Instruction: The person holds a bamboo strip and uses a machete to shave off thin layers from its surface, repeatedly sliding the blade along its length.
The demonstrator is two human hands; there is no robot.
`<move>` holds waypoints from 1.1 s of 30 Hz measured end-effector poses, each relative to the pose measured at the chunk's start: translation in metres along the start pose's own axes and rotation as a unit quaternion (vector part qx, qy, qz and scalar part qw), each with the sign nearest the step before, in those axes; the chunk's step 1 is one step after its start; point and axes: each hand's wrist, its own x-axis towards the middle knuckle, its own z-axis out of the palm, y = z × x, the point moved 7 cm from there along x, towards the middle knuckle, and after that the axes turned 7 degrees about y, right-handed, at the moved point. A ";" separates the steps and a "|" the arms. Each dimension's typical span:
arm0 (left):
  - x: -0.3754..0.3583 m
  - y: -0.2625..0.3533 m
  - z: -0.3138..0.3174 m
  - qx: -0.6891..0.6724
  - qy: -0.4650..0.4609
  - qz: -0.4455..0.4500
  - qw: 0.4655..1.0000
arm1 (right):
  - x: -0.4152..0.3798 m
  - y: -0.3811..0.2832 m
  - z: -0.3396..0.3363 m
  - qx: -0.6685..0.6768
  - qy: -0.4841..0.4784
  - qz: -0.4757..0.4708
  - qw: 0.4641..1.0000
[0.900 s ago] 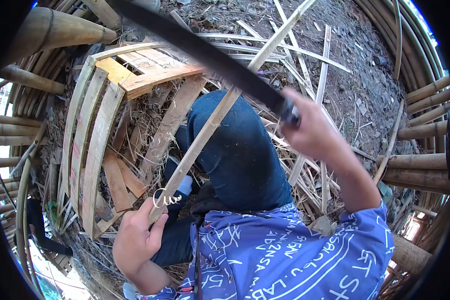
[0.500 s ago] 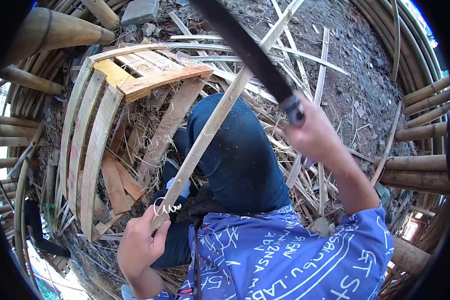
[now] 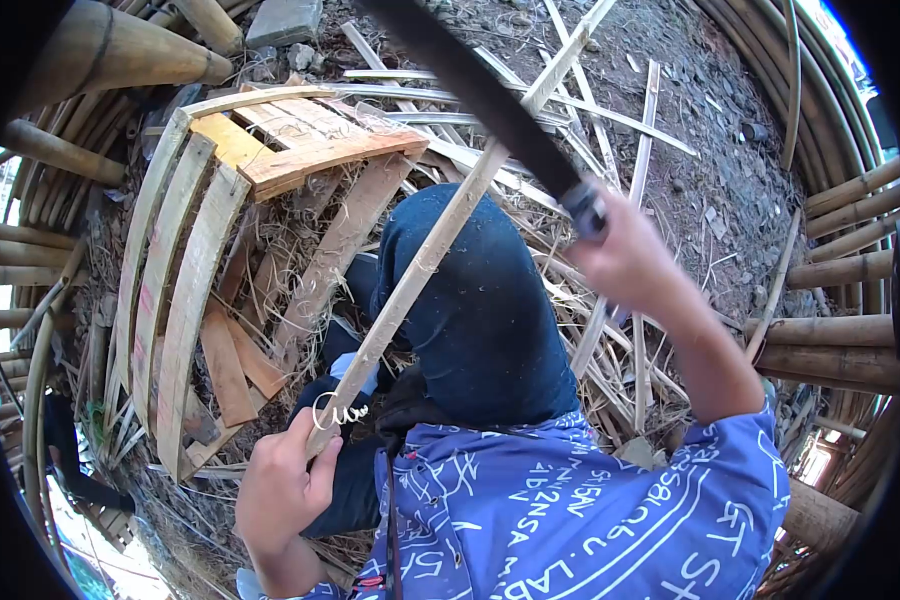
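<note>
My left hand is closed round the near end of a long bamboo strip, which slants up across my knee toward the top of the view. A thin curled shaving clings to the strip just above my thumb. In my right hand is the handle of a machete, fingers wrapped round it. Its long dark blade points up and left and crosses over the bamboo strip beyond my knee.
To the left stands a slatted wooden crate on its side. Loose bamboo strips and shavings litter the dirt ahead and right. Stacked bamboo poles line the right side, and thick poles jut in at upper left. A grey block lies near the top.
The machete and my right hand have shifted slightly up and left along the strip. My left hand keeps its hold on the bamboo strip with little movement.
</note>
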 end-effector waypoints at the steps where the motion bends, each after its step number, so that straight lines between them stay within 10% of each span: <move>1: 0.001 -0.002 0.003 -0.001 -0.002 0.002 1.000 | -0.009 -0.005 0.012 0.044 -0.028 -0.042 0.998; 12: -0.020 -0.028 -0.012 0.037 -0.018 -0.025 0.999 | 0.036 0.035 -0.059 -0.033 0.105 0.142 0.984; 16: -0.029 -0.051 -0.014 -0.020 -0.062 -0.148 0.987 | 0.030 0.042 -0.048 -0.043 0.154 0.032 0.987; 33: -0.023 -0.036 -0.016 -0.008 -0.115 -0.100 0.988 | 0.012 0.033 -0.042 0.018 0.089 0.081 0.993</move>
